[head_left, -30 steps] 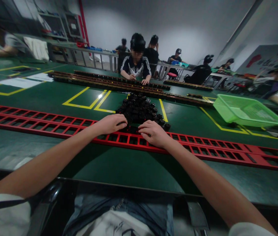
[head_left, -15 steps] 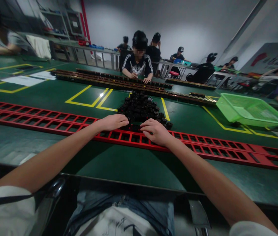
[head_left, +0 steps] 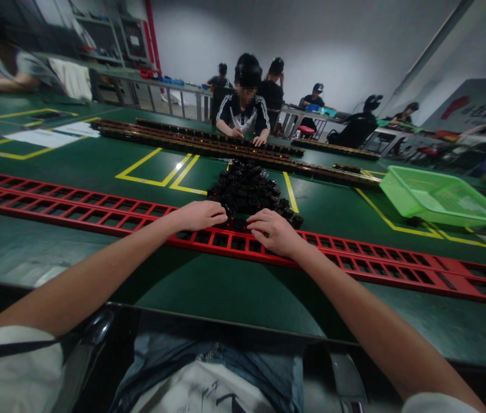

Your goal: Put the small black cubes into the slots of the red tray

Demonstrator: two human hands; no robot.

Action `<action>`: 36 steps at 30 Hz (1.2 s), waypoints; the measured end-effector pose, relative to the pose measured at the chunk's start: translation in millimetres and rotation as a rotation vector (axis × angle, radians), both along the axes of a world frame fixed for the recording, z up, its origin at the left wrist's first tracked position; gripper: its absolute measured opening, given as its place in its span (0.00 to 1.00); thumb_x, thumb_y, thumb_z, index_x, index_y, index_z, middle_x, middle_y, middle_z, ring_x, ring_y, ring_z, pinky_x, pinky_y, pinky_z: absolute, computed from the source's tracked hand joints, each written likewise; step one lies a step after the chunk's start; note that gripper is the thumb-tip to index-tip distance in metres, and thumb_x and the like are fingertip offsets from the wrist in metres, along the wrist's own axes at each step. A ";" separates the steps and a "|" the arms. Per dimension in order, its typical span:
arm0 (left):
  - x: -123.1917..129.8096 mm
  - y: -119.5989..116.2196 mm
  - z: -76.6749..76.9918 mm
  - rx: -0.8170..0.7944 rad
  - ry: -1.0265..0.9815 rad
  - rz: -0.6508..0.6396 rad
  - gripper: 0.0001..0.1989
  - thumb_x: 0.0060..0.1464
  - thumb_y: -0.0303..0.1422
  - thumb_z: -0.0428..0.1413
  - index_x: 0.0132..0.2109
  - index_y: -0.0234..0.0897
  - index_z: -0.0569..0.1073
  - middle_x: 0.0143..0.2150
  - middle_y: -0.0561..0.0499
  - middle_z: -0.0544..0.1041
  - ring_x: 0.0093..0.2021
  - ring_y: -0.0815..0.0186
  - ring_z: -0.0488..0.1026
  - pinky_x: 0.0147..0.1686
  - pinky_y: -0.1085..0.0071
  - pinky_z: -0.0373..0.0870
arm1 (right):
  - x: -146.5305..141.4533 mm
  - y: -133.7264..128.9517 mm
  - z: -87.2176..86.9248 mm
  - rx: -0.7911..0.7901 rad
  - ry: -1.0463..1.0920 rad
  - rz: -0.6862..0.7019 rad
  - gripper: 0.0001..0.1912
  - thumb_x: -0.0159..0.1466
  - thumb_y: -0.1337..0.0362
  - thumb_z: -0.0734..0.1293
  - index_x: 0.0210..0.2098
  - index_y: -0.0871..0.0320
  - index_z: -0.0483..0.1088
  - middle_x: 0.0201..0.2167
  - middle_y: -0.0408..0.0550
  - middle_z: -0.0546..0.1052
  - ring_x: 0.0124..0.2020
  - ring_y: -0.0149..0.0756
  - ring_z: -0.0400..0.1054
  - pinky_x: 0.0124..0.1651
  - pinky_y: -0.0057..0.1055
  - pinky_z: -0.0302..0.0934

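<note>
A long red ladder-like frame [head_left: 109, 214] with two rows of rectangular openings runs across the green table. My left hand [head_left: 203, 215] rests over its far edge, fingers bent and pressed together. My right hand [head_left: 273, 230] is opposite, with its fingers curled inward. Between the fingertips is a small black part [head_left: 237, 223] at the red frame, its ends met by both hands; its exact shape is too dark to make out. Just behind the hands lies a heap of black parts [head_left: 245, 186].
A green plastic basket [head_left: 444, 198] stands at the right. Long dark strips [head_left: 199, 140] lie across the table farther back, before a co-worker [head_left: 245, 103] seated opposite. White paper sheets [head_left: 42, 136] are at the left. Yellow tape lines mark the tabletop.
The view has shifted very slightly. Both hands stay at the same spot on the red frame, with hardly any visible movement.
</note>
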State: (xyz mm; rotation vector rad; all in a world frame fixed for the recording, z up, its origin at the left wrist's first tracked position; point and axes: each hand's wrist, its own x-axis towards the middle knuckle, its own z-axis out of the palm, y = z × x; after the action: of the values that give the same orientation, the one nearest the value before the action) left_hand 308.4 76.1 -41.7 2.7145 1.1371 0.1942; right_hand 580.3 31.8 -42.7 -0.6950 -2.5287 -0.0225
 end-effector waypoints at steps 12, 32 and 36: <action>-0.7 0.3 -1.3 0.046 0.000 -0.005 0.22 0.70 0.41 0.40 0.45 0.37 0.77 0.46 0.45 0.78 0.44 0.59 0.75 0.42 0.67 0.67 | -0.2 -1.3 0.5 -0.005 0.013 -0.041 0.13 0.69 0.68 0.63 0.47 0.60 0.79 0.52 0.57 0.77 0.51 0.45 0.70 0.55 0.47 0.68; -2.1 5.6 -6.0 0.011 -0.103 -0.007 0.17 0.68 0.35 0.43 0.47 0.36 0.77 0.48 0.45 0.79 0.47 0.59 0.75 0.48 0.65 0.69 | -1.2 -3.8 6.4 -0.155 -0.123 -0.046 0.19 0.68 0.67 0.65 0.58 0.59 0.72 0.57 0.57 0.75 0.57 0.48 0.66 0.59 0.52 0.63; -1.6 4.6 -4.4 0.066 -0.172 -0.031 0.15 0.67 0.32 0.46 0.46 0.35 0.77 0.46 0.45 0.78 0.46 0.60 0.75 0.48 0.65 0.69 | -1.2 -2.9 5.1 -0.141 -0.142 -0.040 0.17 0.69 0.66 0.64 0.56 0.59 0.74 0.59 0.58 0.74 0.59 0.50 0.66 0.60 0.54 0.61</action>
State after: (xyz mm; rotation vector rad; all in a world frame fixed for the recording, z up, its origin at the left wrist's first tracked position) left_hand 306.8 80.7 -46.1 2.7077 1.0575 0.4585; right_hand 579.1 28.9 -37.7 -0.8262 -2.6711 0.0961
